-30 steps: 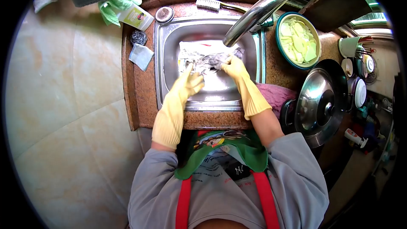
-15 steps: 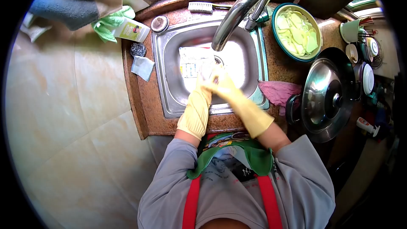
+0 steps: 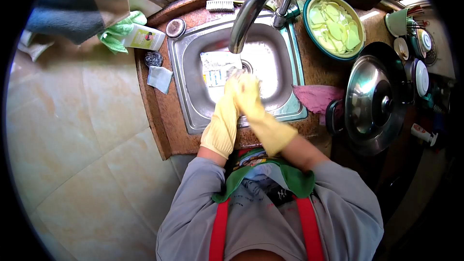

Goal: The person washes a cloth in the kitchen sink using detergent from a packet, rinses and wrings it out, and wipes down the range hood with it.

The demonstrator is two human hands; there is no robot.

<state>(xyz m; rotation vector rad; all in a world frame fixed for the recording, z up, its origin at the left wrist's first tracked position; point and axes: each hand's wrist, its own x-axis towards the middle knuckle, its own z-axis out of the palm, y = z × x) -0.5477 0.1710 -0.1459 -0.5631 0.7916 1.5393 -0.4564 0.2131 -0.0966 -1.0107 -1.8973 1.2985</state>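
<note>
Both hands wear yellow rubber gloves and meet over the metal sink [image 3: 193, 92]. My left hand [image 3: 231, 89] and my right hand [image 3: 248, 87] are closed together around a crumpled greyish cloth [image 3: 234, 73], of which only a small part shows. Beyond them a white printed packet or sheet [image 3: 217, 63] lies flat on the sink floor, left of the drain [image 3: 246, 66]. The chrome faucet [image 3: 246, 14] arches over the sink from the back.
Right of the sink are a bowl of pale green slices [image 3: 334, 26], a pink cloth [image 3: 316, 99] and a lidded wok [image 3: 369, 101]. A brush [image 3: 220, 5], round tin [image 3: 176, 28], bottle [image 3: 147, 38], steel scrubber [image 3: 153, 59] and light blue cloth [image 3: 159, 78] sit behind and left.
My hands, first apart with the greyish cloth stretched toward the right one, have come together around it and moved nearer the sink's front. The view has shifted slightly.
</note>
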